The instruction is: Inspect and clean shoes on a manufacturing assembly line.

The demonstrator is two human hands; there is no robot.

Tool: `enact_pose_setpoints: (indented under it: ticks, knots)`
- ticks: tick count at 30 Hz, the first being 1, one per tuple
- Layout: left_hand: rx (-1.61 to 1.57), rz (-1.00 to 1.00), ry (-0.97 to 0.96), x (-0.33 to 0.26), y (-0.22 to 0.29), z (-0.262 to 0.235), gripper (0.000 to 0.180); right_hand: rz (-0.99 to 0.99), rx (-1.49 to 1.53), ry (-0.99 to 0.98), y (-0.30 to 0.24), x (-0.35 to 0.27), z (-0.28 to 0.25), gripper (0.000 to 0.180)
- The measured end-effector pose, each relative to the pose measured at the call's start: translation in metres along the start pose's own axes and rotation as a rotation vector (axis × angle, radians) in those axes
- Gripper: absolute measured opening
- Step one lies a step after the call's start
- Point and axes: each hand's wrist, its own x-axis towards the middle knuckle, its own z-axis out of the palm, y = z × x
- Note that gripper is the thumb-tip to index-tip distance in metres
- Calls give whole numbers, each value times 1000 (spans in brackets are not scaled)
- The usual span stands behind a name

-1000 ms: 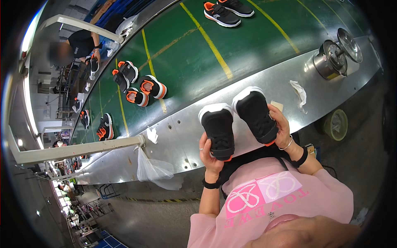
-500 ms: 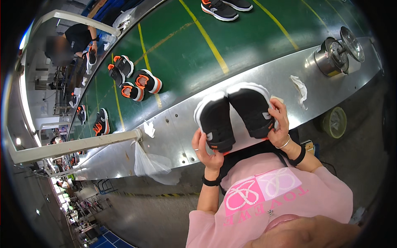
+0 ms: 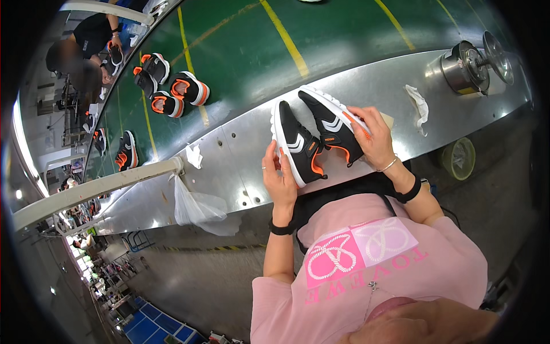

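Observation:
Two black sneakers with white soles and orange linings are in my hands over the metal ledge, their toes pointing away from me and their sides tipped to show pale stripes. My left hand (image 3: 279, 175) grips the left sneaker (image 3: 294, 143) along its outer sole near the heel. Around the outer side of the right sneaker (image 3: 332, 123) my right hand (image 3: 373, 137) is closed, with fingers over the orange and white sole. The heels, with black pull loops, face me. Just beyond my right hand, a small pale yellowish piece (image 3: 388, 121) shows partly.
A green belt (image 3: 240, 63) with yellow lines carries several similar sneakers (image 3: 166, 86). On the metal ledge (image 3: 223, 166) are a steel canister (image 3: 464, 69) and crumpled white tissues (image 3: 417, 109). A plastic bag (image 3: 197, 206) hangs from a frame. A bin (image 3: 460, 160) stands below; another person (image 3: 91, 43) handles sneakers.
Both sneakers have been turned in my hands, from toes and tops facing up to their striped sides showing. Shoes on the belt appear shifted leftward and up as the view moved.

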Motion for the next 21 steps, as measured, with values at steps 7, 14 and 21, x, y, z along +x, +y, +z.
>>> enact_pose_setpoints:
  ticks: [7,14,21]
  knots:
    - [-148,82,97,1,-28,15,36,30,78,34,10,-1,7,24]
    - [-202,32,89,3,-31,18,35,24,77,37,15,1,7,24]
    - [-233,25,101,3,-35,21,36,29,86,23,17,2,6,24]
